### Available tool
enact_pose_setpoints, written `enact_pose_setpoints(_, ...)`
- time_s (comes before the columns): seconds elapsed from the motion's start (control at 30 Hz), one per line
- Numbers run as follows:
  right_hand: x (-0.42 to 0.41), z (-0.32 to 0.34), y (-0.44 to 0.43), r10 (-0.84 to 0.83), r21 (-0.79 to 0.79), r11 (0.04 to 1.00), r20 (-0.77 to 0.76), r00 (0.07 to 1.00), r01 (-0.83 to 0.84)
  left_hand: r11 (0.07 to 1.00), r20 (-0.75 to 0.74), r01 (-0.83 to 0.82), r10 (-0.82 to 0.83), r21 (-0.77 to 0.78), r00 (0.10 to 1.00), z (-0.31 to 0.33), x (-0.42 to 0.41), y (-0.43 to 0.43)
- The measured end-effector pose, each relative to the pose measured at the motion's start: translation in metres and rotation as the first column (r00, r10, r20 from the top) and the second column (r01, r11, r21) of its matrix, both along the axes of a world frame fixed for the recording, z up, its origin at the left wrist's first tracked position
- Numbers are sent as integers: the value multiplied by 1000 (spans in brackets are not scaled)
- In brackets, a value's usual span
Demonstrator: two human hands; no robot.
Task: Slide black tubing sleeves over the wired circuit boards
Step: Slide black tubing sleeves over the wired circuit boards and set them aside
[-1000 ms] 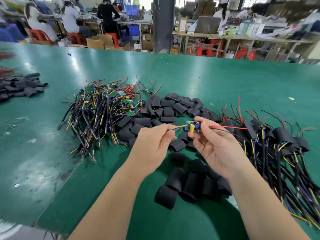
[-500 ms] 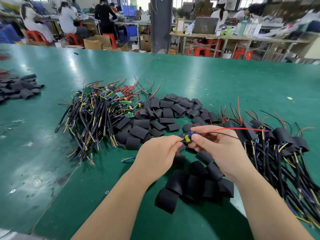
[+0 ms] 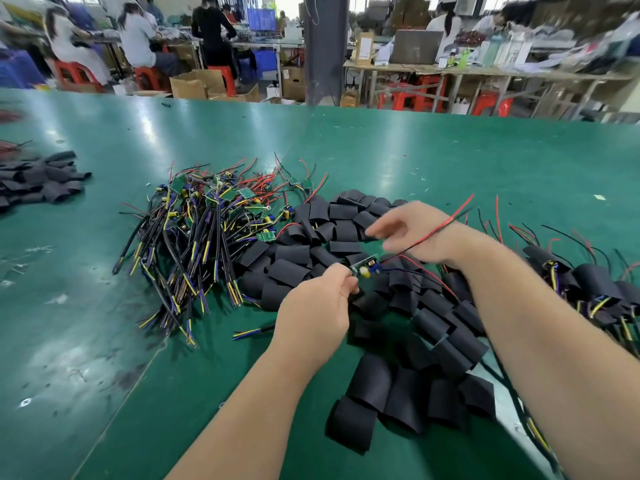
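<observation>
My left hand [image 3: 317,306] pinches one end of a small circuit board [image 3: 365,266] with a yellow capacitor and blue part, held just above the sleeves. Its red and black wires [image 3: 429,235] run up across my right wrist. My right hand [image 3: 410,228] hovers over the far sleeves with fingers stretched leftward, holding nothing that I can see. Loose black tubing sleeves [image 3: 374,382] lie scattered from the table's middle to the near edge. A heap of bare wired boards [image 3: 207,223] lies to the left. Sleeved boards [image 3: 595,292] pile at the right.
The green table [image 3: 415,157] stretches far ahead. Another small pile of black sleeves [image 3: 38,181] sits at the far left. People work at benches beyond the table, with red stools and cardboard boxes [image 3: 194,84] behind.
My right hand has let go of the board and moved up and away over the far sleeves. My left hand keeps hold of the board, whose wires now trail over my right wrist.
</observation>
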State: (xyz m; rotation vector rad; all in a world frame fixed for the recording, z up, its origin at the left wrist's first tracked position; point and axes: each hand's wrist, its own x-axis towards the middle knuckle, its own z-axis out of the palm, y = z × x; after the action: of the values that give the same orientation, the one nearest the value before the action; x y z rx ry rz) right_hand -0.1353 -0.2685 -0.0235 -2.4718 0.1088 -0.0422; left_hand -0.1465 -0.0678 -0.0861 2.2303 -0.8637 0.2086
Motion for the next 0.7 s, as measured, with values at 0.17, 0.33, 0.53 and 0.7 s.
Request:
enact_pose_setpoints(0.17,59,-27,8,-125,-447,881,100,987,157,989,87,-117,110,86,990,-4,9,4)
enact_pose_setpoints(0.33,62,-32,13,-174,-530,829,55,983,176,989,124,-131,123,62,985,-3,11,7)
enact_pose_setpoints(0.53,32,-16,20,-143,-424,882,171,975,204,993,132,-107,99,56,986,-1,11,10)
enact_pose_setpoints(0.7,-35,-8,21,-331,386,893,215,919,231,998,134,-69,67,12,989,1,10,15)
